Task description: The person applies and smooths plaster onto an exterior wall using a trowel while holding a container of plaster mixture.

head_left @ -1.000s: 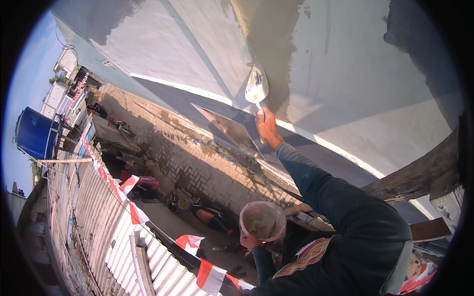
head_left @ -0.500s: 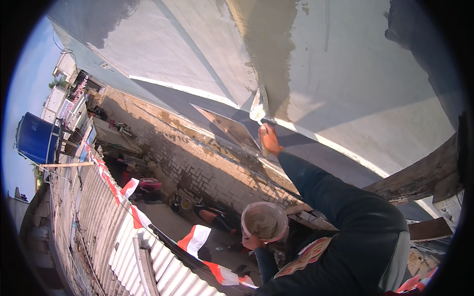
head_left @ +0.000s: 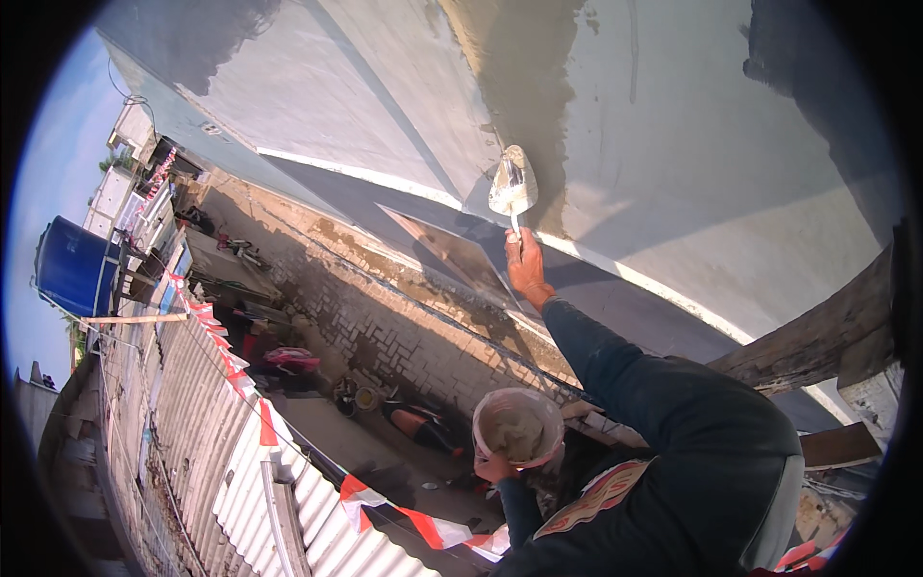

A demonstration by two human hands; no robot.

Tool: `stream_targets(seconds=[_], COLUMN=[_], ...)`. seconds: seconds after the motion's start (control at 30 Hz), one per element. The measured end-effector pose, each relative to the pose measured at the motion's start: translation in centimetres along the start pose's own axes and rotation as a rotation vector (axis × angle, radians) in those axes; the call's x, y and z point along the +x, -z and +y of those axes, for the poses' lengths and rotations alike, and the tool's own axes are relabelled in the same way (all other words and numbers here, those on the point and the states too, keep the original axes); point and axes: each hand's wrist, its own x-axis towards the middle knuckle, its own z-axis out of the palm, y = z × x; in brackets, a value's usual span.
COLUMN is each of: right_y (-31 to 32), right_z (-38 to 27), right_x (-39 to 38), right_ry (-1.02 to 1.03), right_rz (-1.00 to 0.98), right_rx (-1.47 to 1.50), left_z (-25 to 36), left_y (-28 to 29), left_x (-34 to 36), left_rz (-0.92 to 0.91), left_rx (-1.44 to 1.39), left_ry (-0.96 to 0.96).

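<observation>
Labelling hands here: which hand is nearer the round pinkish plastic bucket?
Left. The left hand holds the bucket at its edge; the right hand is apart, farther forward.

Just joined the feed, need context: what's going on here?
A person's right hand grips a trowel, its blade at a darker strip of the grey wall; contact is unclear. The left hand holds a pinkish bucket partly filled with grey mortar. A paved alley lies below.
</observation>
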Motion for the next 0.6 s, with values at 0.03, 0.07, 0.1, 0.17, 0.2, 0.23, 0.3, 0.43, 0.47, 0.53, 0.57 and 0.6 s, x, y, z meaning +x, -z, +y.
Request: stream_targets(seconds=[0.03, 0.07, 0.1, 0.17, 0.2, 0.23, 0.3, 0.43, 0.47, 0.53, 0.57, 0.6], right_y=[-0.1, -0.1, -0.4, -1.0, -1.5, -1.9, -2.4, -2.1, -1.9, -1.4, -1.0, -0.4], right_z=[-1.9, -3.7, -4.9, -6.8, -7.0, -7.4, -7.2, -4.5, -3.6, -3.7, -4.0, -3.4], right_x=[1.2, 2.4, 3.4, 5.2, 6.1, 6.9, 7.9, 9.1, 8.9, 6.4, 5.3, 4.5], right_ry=[0.032, 0.066, 0.069, 0.112, 0.117, 0.147, 0.178, 0.154, 0.152, 0.029, -0.087, -0.076], right_rz=[-0.004, -0.003, -0.001, 0.015, 0.016, 0.044, 0.068, -0.045, -0.103, -0.233, -0.353, -0.349], right_rx=[-0.021, -0.041, -0.041, -0.013, -0.012, -0.023, -0.033, -0.010, 0.038, 0.044, 0.044, 0.038], left_z=[0.1, 0.2, 0.1, 0.0, 0.0, 0.0, -0.4, -0.2, 0.0, -0.3, -0.4, -0.1], left_y=[-0.1, -0.4, -0.4, -0.3, -0.2, -0.1, 0.3, -0.2, -0.2, 0.5, 0.5, 0.0], left_x=[-0.1, -0.2, -0.1, -0.2, -0.1, -0.2, -0.1, -0.3, -0.5, -0.2, -0.1, -0.3], left_rz=[0.008, 0.012, 0.009, -0.047, -0.050, -0.026, 0.001, -0.029, -0.035, 0.004, 0.030, 0.021], left_rx=[-0.011, -0.023, -0.025, -0.092, -0.097, -0.075, -0.056, -0.043, -0.039, -0.033, -0.030, -0.040], left_ry=[-0.015, -0.033, -0.034, -0.048, -0.051, -0.028, -0.004, -0.020, 0.003, -0.036, -0.076, -0.075])
